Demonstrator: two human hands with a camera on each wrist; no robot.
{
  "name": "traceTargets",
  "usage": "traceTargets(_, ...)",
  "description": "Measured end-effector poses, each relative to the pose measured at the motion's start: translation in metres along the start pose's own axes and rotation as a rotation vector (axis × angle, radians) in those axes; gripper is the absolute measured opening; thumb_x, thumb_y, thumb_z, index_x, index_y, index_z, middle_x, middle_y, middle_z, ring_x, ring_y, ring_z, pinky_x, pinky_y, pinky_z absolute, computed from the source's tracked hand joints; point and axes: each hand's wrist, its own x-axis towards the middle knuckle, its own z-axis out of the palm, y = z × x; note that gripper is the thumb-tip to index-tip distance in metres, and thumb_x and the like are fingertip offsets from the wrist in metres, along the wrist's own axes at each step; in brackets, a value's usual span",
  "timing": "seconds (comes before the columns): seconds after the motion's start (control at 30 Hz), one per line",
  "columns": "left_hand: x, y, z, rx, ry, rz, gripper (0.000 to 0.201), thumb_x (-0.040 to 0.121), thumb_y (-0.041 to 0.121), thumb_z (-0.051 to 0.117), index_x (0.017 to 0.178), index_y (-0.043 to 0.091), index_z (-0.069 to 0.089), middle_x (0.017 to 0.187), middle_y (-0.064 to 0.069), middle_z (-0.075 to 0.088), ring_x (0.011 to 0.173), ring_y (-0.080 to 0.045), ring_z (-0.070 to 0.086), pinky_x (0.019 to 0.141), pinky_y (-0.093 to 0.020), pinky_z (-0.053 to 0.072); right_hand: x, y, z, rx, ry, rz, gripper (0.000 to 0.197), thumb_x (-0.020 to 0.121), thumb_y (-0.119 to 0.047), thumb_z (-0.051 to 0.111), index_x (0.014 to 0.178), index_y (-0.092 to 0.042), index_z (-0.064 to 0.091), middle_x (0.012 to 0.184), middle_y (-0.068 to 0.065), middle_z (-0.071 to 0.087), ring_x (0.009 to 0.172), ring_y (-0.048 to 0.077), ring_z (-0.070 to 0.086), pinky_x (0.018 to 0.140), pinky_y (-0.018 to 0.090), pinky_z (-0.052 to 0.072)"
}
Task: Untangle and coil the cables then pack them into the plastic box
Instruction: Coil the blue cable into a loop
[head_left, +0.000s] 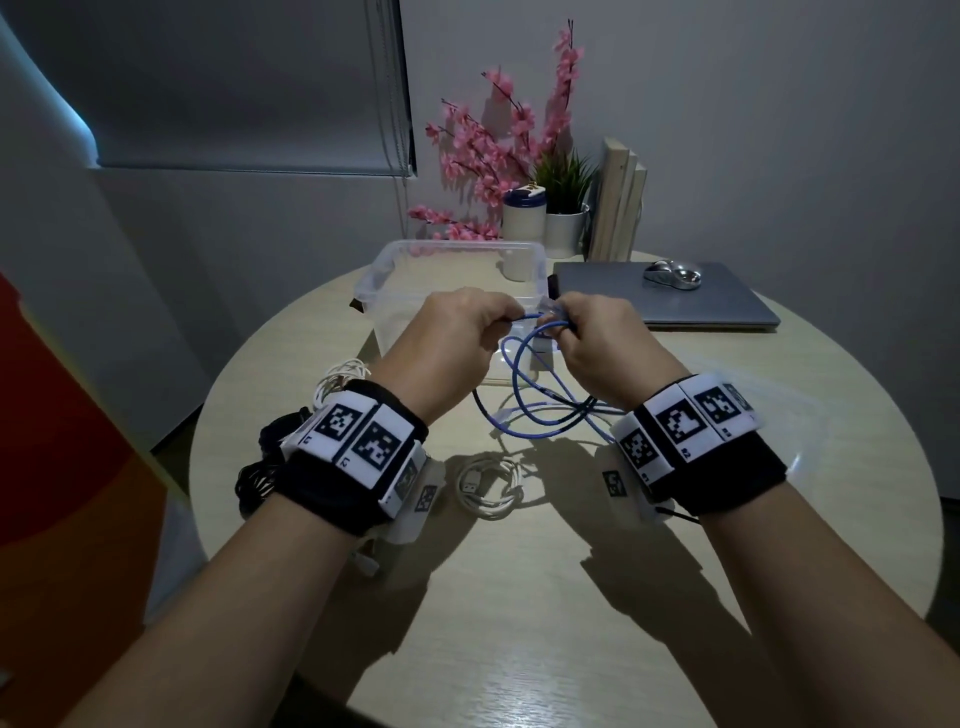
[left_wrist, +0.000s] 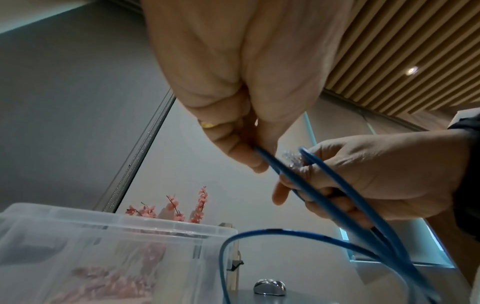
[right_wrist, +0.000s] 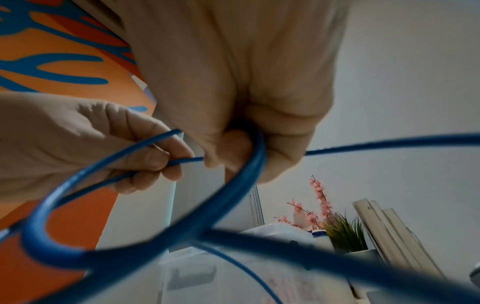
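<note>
1. The left hand and right hand each pinch the smooth, round blue network cable.
2. Its loops hang above the pale wooden table, beside the clear plastic box.

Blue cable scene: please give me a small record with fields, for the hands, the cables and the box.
left hand: pinches the blue cable between thumb and fingers
right hand: grips loops of the blue cable, near its clear plug
blue cable: held above the table, loose loops hanging down to it
white cable: coiled, lying on the table
black cable: bundle at the table's left edge
plastic box: open, clear, behind the hands; no cable seen inside
laptop: closed, right of the box
</note>
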Motion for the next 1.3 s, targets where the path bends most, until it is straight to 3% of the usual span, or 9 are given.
traceTargets(0.13, -0.008, 0.005, 0.006, -0.265, -0.089, -0.202, 0.028, 0.091, 0.011, 0.056, 0.115, 0.025, 0.053, 0.087, 0.002, 0.070, 0.079, -0.013, 0.067, 0.077, -0.027, 0.053, 0.001, 0.004, -0.006, 0.033, 0.064, 0.084, 0.022, 0.097, -0.017, 0.040, 0.104, -0.007, 0.059, 0.092, 0.016, 0.061, 0.080, 0.032, 0.057, 0.070, 0.042, 0.047)
traceTargets(0.27, -0.014, 0.006, 0.012, -0.532, -0.103, -0.323, 0.020, 0.093, 0.006, 0.051, 0.095, 0.026, 0.047, 0.083, -0.008, 0.072, 0.071, -0.014, 0.069, 0.073, -0.032, 0.058, 0.003, 0.009, -0.007, 0.090, 0.131, 0.164, 0.023, 0.096, -0.012, 0.037, 0.105, -0.005, 0.057, 0.094, 0.017, 0.062, 0.082, 0.036, 0.062, 0.076, 0.048, 0.051)
traceTargets(0.5, -0.007, -0.005, 0.009, -0.263, 0.015, -0.218, 0.020, 0.094, 0.010, 0.056, 0.107, 0.017, 0.069, 0.081, 0.000, 0.068, 0.061, -0.008, 0.062, 0.065, -0.024, 0.053, 0.001, 0.017, -0.005, -0.101, -0.024, 0.192, 0.034, 0.100, -0.036, 0.037, 0.098, -0.011, 0.058, 0.076, 0.006, 0.053, 0.076, 0.030, 0.055, 0.064, 0.032, 0.038)
traceTargets(0.67, -0.004, 0.002, 0.010, -0.084, -0.031, -0.075, 0.027, 0.091, 0.006, 0.056, 0.110, 0.019, 0.072, 0.089, -0.003, 0.073, 0.078, -0.014, 0.065, 0.076, -0.032, 0.053, 0.000, 0.010, -0.003, -0.335, 0.000, 0.127, 0.036, 0.099, -0.040, 0.038, 0.117, -0.016, 0.059, 0.107, 0.009, 0.039, 0.109, 0.031, 0.039, 0.088, 0.041, 0.034)
traceTargets(0.73, -0.003, 0.003, 0.011, -0.121, -0.031, -0.066, 0.026, 0.091, 0.006, 0.057, 0.109, 0.017, 0.072, 0.087, -0.001, 0.072, 0.078, -0.006, 0.063, 0.073, -0.025, 0.051, 0.001, 0.005, -0.004, -0.368, -0.032, 0.079, 0.031, 0.099, -0.039, 0.039, 0.116, -0.021, 0.059, 0.116, 0.006, 0.041, 0.113, 0.029, 0.036, 0.093, 0.041, 0.029)
traceTargets(0.87, -0.001, 0.005, 0.012, -0.410, 0.033, -0.163, 0.020, 0.093, 0.009, 0.057, 0.105, 0.021, 0.068, 0.079, 0.010, 0.069, 0.066, 0.007, 0.059, 0.067, -0.014, 0.047, 0.002, 0.000, -0.003, -0.129, -0.097, 0.064, 0.015, 0.099, -0.021, 0.042, 0.102, -0.016, 0.055, 0.098, 0.011, 0.061, 0.091, 0.030, 0.057, 0.076, 0.036, 0.043)
traceTargets(1.07, -0.009, 0.008, 0.010, -0.678, -0.140, -0.389, 0.014, 0.097, 0.009, 0.048, 0.092, 0.019, 0.057, 0.076, -0.004, 0.069, 0.071, -0.016, 0.066, 0.073, -0.031, 0.050, 0.003, 0.005, -0.008, 0.005, 0.077, 0.181, 0.021, 0.096, -0.008, 0.038, 0.106, -0.012, 0.056, 0.097, 0.012, 0.061, 0.086, 0.030, 0.059, 0.072, 0.038, 0.048)
traceTargets(1.2, -0.008, 0.005, 0.010, -0.718, -0.029, -0.352, 0.022, 0.096, 0.004, 0.048, 0.088, 0.021, 0.060, 0.070, 0.000, 0.065, 0.065, -0.014, 0.061, 0.072, -0.035, 0.054, 0.003, 0.007, -0.009, 0.001, 0.047, 0.184, 0.021, 0.096, -0.008, 0.036, 0.101, -0.007, 0.056, 0.101, 0.016, 0.061, 0.083, 0.035, 0.060, 0.075, 0.048, 0.053)
traceTargets(1.3, -0.005, 0.007, 0.008, -0.700, 0.033, -0.281, 0.030, 0.096, 0.004, 0.048, 0.088, 0.026, 0.065, 0.068, 0.002, 0.061, 0.065, -0.014, 0.055, 0.068, -0.032, 0.053, 0.001, 0.010, -0.007, -0.058, -0.006, 0.193, 0.020, 0.098, -0.013, 0.037, 0.100, -0.005, 0.055, 0.091, 0.014, 0.056, 0.080, 0.033, 0.056, 0.071, 0.043, 0.049)
